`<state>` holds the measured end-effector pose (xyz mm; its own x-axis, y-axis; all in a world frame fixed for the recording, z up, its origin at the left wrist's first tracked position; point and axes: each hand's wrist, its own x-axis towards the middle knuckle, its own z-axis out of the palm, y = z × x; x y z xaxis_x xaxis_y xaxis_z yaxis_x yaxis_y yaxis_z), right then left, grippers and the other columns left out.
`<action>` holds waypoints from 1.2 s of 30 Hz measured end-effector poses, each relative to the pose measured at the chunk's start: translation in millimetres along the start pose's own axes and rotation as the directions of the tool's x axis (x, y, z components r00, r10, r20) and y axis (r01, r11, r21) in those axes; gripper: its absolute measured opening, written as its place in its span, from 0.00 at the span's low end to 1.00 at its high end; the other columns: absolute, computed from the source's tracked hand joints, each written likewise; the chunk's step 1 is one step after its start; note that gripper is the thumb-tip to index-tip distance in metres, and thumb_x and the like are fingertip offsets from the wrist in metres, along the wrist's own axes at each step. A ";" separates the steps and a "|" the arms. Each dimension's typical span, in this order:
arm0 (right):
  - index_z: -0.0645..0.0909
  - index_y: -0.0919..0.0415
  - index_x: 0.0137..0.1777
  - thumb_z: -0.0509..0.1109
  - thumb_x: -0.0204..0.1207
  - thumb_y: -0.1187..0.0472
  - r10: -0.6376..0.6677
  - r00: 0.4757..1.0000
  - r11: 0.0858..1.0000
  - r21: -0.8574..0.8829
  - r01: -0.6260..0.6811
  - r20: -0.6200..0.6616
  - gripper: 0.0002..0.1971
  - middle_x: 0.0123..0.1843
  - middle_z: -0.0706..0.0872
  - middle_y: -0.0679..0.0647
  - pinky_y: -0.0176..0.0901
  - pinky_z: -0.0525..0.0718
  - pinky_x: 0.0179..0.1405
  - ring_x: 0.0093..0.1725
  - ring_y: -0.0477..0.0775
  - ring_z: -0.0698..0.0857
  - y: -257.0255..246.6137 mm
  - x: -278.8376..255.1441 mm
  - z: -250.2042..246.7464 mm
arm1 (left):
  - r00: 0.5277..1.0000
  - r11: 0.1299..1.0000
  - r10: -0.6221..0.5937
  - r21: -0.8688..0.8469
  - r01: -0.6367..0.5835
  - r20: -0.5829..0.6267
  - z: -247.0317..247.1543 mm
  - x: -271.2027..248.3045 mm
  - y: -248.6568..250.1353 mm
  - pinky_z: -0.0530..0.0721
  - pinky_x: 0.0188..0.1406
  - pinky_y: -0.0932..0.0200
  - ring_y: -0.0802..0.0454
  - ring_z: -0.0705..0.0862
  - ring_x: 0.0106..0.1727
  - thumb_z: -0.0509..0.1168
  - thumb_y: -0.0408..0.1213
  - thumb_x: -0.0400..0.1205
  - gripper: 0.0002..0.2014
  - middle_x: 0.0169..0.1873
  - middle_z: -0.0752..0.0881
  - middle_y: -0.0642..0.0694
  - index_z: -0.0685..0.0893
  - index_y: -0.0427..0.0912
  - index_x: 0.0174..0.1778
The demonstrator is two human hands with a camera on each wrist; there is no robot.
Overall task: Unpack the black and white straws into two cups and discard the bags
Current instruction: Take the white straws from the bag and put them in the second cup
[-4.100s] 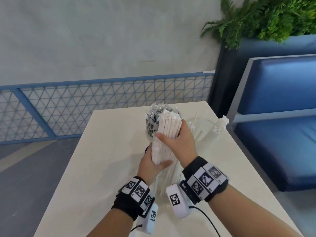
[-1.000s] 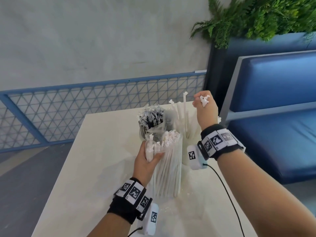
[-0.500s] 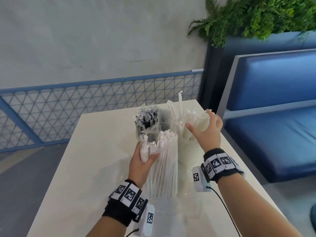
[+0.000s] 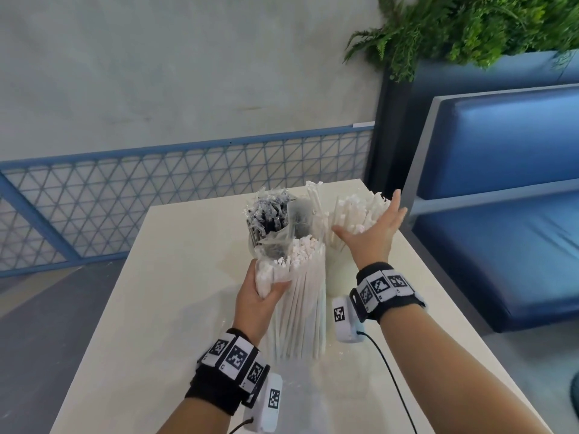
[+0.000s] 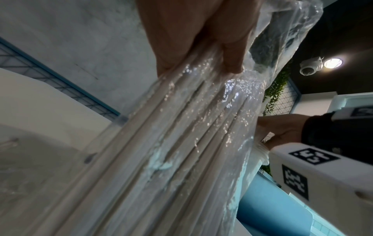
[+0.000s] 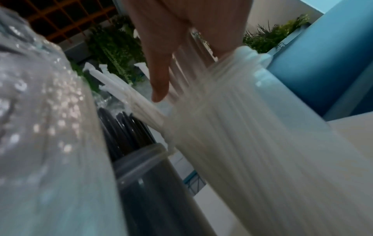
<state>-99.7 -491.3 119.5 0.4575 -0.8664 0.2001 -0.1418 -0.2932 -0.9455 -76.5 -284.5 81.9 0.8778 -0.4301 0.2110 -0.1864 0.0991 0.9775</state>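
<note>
On the cream table (image 4: 175, 277), a clear bag of white paper-wrapped straws (image 4: 300, 308) stands upright, its top gripped by the left hand (image 4: 257, 299). The right hand (image 4: 372, 233), fingers spread, presses loose white straws (image 4: 354, 214) fanning from a cup (image 4: 336, 274).

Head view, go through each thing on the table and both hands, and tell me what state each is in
Bag of white straws: upright, top open, partly full.
Left hand: grips the bag near its top.
Right hand: fingers spread, against the cup's white straws.
Cup of white straws: upright, filled.
Cup of black straws: upright, filled.
Table: carries all three.

White straws (image 4: 360, 214) fan from cup (image 4: 336, 270); bagged straws (image 4: 300, 308) upright
</note>
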 end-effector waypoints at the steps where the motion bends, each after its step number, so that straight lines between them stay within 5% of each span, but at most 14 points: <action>1: 0.44 0.52 0.82 0.84 0.57 0.60 0.007 0.998 0.999 -0.046 -0.004 0.055 0.61 0.83 0.55 0.58 0.41 0.62 0.74 0.80 0.50 0.60 0.2 4.1 0.7 | 1.000 1.000 -0.003 -0.007 0.003 0.001 -0.1 0.1 -0.5 0.79 0.49 0.75 0.66 0.85 0.54 0.70 0.33 0.76 0.19 0.51 0.87 0.61 0.78 0.63 0.54; 5: 0.65 0.57 0.74 0.76 0.69 0.56 0.061 0.978 0.972 -0.234 -0.013 0.201 0.35 0.67 0.80 0.59 0.43 0.73 0.57 0.68 0.61 0.78 1.7 13.5 4.1 | 1.000 1.000 0.001 0.001 -0.001 0.010 -1.1 1.5 -1.7 0.80 0.53 0.71 0.65 0.84 0.57 0.72 0.38 0.76 0.19 0.53 0.86 0.60 0.78 0.67 0.54; 10: 0.76 0.62 0.62 0.69 0.75 0.58 -0.065 0.980 0.971 -0.214 0.106 0.188 0.17 0.49 0.83 0.55 0.40 0.73 0.49 0.55 0.57 0.82 -14.7 19.6 5.1 | 1.000 1.000 0.001 -0.011 -0.001 0.016 -1.7 1.0 -0.3 0.79 0.52 0.73 0.65 0.84 0.56 0.70 0.33 0.77 0.19 0.53 0.86 0.60 0.78 0.64 0.55; 12: 0.74 0.60 0.65 0.70 0.74 0.59 -0.103 0.959 0.939 -0.294 0.181 0.262 0.20 0.58 0.83 0.57 0.42 0.72 0.53 0.62 0.59 0.79 -24.6 23.0 0.7 | 1.000 1.000 -0.003 -0.023 0.004 0.014 -1.8 0.9 -0.1 0.79 0.53 0.73 0.65 0.84 0.57 0.70 0.33 0.77 0.20 0.54 0.86 0.58 0.78 0.61 0.57; 15: 0.66 0.54 0.73 0.73 0.71 0.53 -0.151 0.951 0.898 -0.364 0.247 0.271 0.32 0.73 0.68 0.57 0.47 0.69 0.63 0.72 0.61 0.65 -39.5 11.4 -11.9 | 1.000 1.000 -0.009 -0.021 0.010 0.008 -1.8 0.4 0.6 0.80 0.54 0.71 0.62 0.84 0.57 0.72 0.34 0.75 0.19 0.54 0.86 0.55 0.78 0.58 0.58; 19: 0.71 0.53 0.64 0.68 0.75 0.53 -0.404 0.912 0.912 0.101 0.397 0.074 0.19 0.61 0.75 0.46 0.48 0.82 0.58 0.58 0.48 0.78 -42.1 -35.3 -23.2 | 0.999 0.999 -0.026 -0.044 0.027 0.026 -5.1 2.1 3.0 0.82 0.53 0.66 0.58 0.85 0.56 0.75 0.31 0.72 0.19 0.53 0.87 0.53 0.80 0.53 0.55; 23: 0.69 0.49 0.65 0.71 0.68 0.43 -0.338 0.859 0.941 0.130 0.312 0.386 0.27 0.64 0.76 0.46 0.42 0.84 0.56 0.59 0.42 0.79 -17.1 -79.9 -23.5 | 0.991 0.994 -0.085 -0.064 0.092 0.102 -15.2 4.9 0.5 0.83 0.60 0.51 0.48 0.85 0.61 0.78 0.33 0.69 0.19 0.56 0.88 0.46 0.83 0.49 0.54; 27: 0.63 0.43 0.75 0.68 0.69 0.36 -0.158 0.779 0.986 0.135 0.096 0.607 0.35 0.68 0.75 0.37 0.43 0.76 0.67 0.68 0.44 0.76 -8.5 -95.4 -23.1 | 0.976 0.989 -0.114 -0.074 0.129 0.188 -17.6 3.3 3.5 0.84 0.53 0.57 0.52 0.88 0.56 0.76 0.26 0.69 0.20 0.50 0.90 0.50 0.82 0.48 0.53; 30: 0.67 0.42 0.69 0.67 0.77 0.55 -0.110 0.736 0.980 0.196 -0.031 0.668 0.22 0.60 0.79 0.34 0.35 0.79 0.63 0.61 0.36 0.80 -20.1 -100.6 -19.6 | 0.976 0.986 -0.095 -0.117 0.120 0.197 -12.3 2.9 6.8 0.85 0.48 0.62 0.55 0.87 0.55 0.80 0.23 0.62 0.32 0.52 0.88 0.50 0.77 0.48 0.59; 32: 0.70 0.43 0.67 0.62 0.79 0.68 -0.144 0.740 0.974 0.225 -0.010 0.657 0.22 0.57 0.82 0.37 0.28 0.80 0.56 0.55 0.29 0.82 -27.2 -103.0 -15.5 | 0.989 0.988 -0.034 -0.147 0.055 0.147 -8.6 4.8 8.3 0.87 0.46 0.61 0.56 0.87 0.54 0.82 0.25 0.55 0.40 0.53 0.84 0.51 0.71 0.45 0.60; 34: 0.70 0.50 0.72 0.58 0.79 0.71 -0.150 0.767 0.975 0.222 0.010 0.624 0.24 0.60 0.81 0.39 0.21 0.77 0.55 0.56 0.26 0.79 -32.1 -100.9 -13.0 | 0.996 0.986 0.015 -0.168 0.000 0.090 -5.0 6.3 9.8 0.87 0.47 0.61 0.59 0.86 0.54 0.80 0.17 0.56 0.46 0.54 0.81 0.54 0.65 0.44 0.66; 36: 0.68 0.56 0.75 0.56 0.80 0.71 -0.132 0.782 0.980 0.196 0.012 0.610 0.24 0.65 0.76 0.41 0.11 0.71 0.53 0.63 0.33 0.76 -34.4 -97.8 -12.3 | 0.997 0.987 0.015 -0.163 -0.003 0.072 -2.8 7.3 7.9 0.86 0.51 0.60 0.59 0.85 0.57 0.79 0.15 0.57 0.51 0.57 0.81 0.55 0.63 0.45 0.73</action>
<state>-150.4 -401.5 135.6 0.9115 -0.3921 0.1241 0.0388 -0.2184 -0.9751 -70.3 -284.4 91.1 0.8406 -0.4924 0.2257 -0.1146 0.2455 0.9626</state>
